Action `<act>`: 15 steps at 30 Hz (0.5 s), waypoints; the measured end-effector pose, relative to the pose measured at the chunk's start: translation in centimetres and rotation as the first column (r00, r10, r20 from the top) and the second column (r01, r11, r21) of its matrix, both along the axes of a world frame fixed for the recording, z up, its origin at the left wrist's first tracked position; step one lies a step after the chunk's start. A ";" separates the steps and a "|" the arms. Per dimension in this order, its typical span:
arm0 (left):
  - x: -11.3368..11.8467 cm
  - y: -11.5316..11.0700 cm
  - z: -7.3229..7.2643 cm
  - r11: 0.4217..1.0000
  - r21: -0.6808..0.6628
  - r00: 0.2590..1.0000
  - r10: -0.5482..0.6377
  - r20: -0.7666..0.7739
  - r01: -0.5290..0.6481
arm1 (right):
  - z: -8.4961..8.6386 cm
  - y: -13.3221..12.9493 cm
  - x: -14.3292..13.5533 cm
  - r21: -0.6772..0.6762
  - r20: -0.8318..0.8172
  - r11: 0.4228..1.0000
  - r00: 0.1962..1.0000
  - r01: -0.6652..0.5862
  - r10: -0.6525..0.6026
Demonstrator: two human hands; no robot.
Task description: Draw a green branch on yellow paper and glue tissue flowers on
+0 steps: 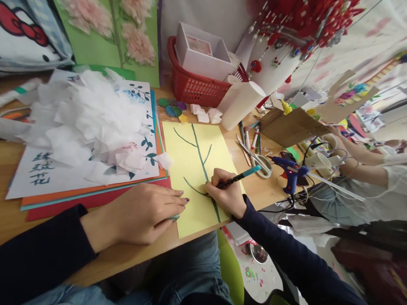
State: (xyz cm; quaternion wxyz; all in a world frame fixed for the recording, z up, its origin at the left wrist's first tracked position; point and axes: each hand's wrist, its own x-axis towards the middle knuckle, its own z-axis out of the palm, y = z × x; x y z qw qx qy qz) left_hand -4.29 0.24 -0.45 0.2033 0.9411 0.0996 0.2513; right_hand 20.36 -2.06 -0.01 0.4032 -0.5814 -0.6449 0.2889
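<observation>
A sheet of yellow paper [189, 217] lies at the table's front edge, with a dark green stem and several curved branches drawn on it. My right hand [226, 192] grips a marker [240, 175] with a dark patterned barrel and a teal end; its tip is hidden by my fingers, low on the drawing. My left hand [141, 212] rests flat with fingers stretched onto the paper's left edge. Something teal shows at its thumb tip; I cannot tell whether it is a nail or a small object.
Left of the paper, white tissue petals [88, 113] are heaped on stacked coloured sheets [71, 177]. Behind stand a red basket [200, 91] and a white roll [242, 105]. Scissors [258, 161] and a blue glue gun [291, 170] with cables lie right, near another person's arm [364, 167].
</observation>
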 end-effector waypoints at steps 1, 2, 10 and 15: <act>0.0 0.0 0.0 1.000 -0.005 1.000 0.000 0.003 0.000 | 0.0 0.0 0.2 -0.005 0.001 1.000 1.000 -0.004 0.004; 0.0 0.0 -0.1 1.000 -0.010 1.000 0.001 0.006 -0.001 | 0.0 -0.1 0.3 -0.010 0.000 1.000 1.000 -0.002 0.002; 0.0 0.0 0.1 1.000 0.017 1.000 0.011 0.010 -0.011 | 0.0 0.2 -0.1 -0.002 -0.050 0.999 0.998 0.036 -0.036; 0.1 0.1 0.3 0.999 0.040 1.000 0.009 0.010 -0.010 | 0.0 0.1 0.1 -0.016 -0.041 1.000 0.999 0.000 -0.001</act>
